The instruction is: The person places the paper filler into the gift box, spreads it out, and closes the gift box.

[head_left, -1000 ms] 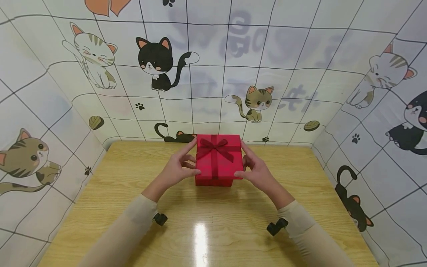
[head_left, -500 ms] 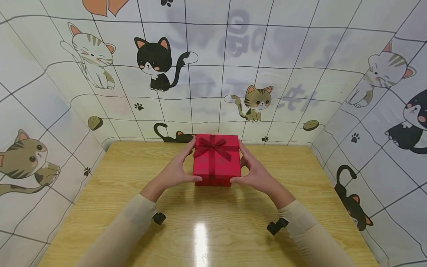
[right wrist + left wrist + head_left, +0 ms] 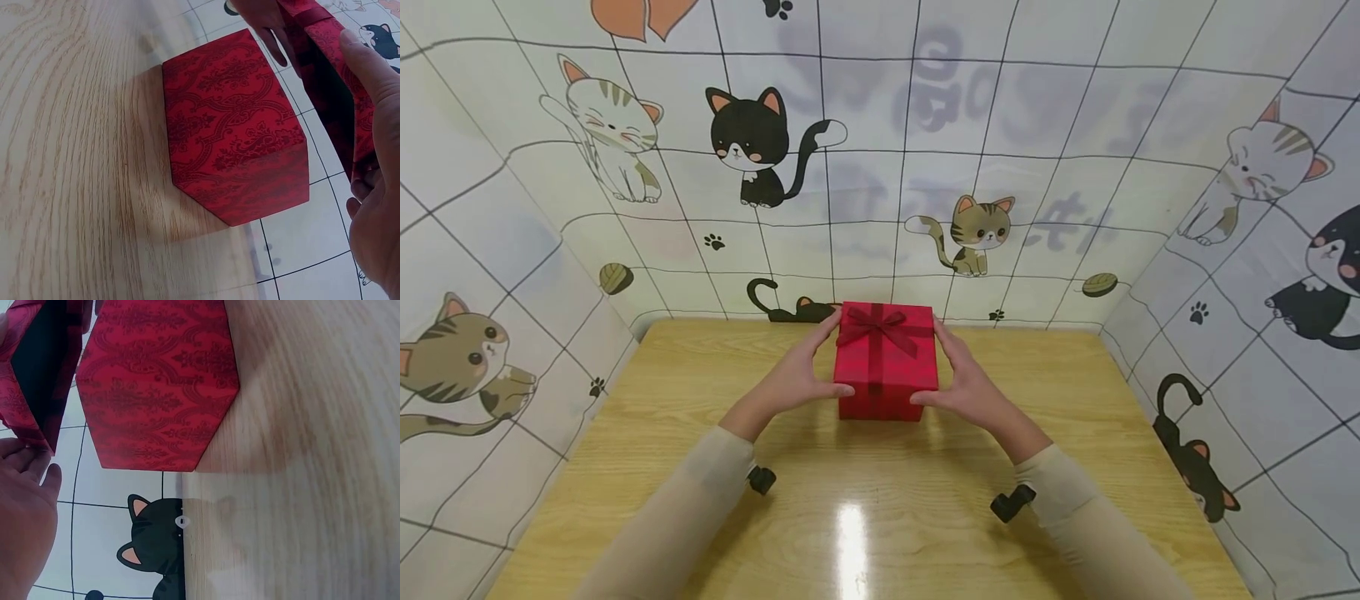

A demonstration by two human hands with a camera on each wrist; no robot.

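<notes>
A red gift-box lid [image 3: 891, 354] with a dark red ribbon bow [image 3: 880, 327] is held over the red patterned box [image 3: 880, 408], which stands on the table. Both wrist views show a gap between the lid [image 3: 28, 415] and the box [image 3: 156, 394]; the lid's dark inside is visible. My left hand [image 3: 793, 377] grips the lid's left side, thumb at the near corner. On the right side, my right hand [image 3: 972, 387] holds it the same way, its thumb along the lid's rim [image 3: 340, 53]. The inside of the box is hidden.
The light wooden table [image 3: 700, 367] meets a cloth wall [image 3: 880, 167] printed with cats just behind the box. Similar printed cloth rises along the left and right sides. A bright reflection lies on the tabletop in front.
Over the last second the lid has shifted slightly left and turned a little, lining up more closely above the box. Both hands keep hold of it. The box stays in place.
</notes>
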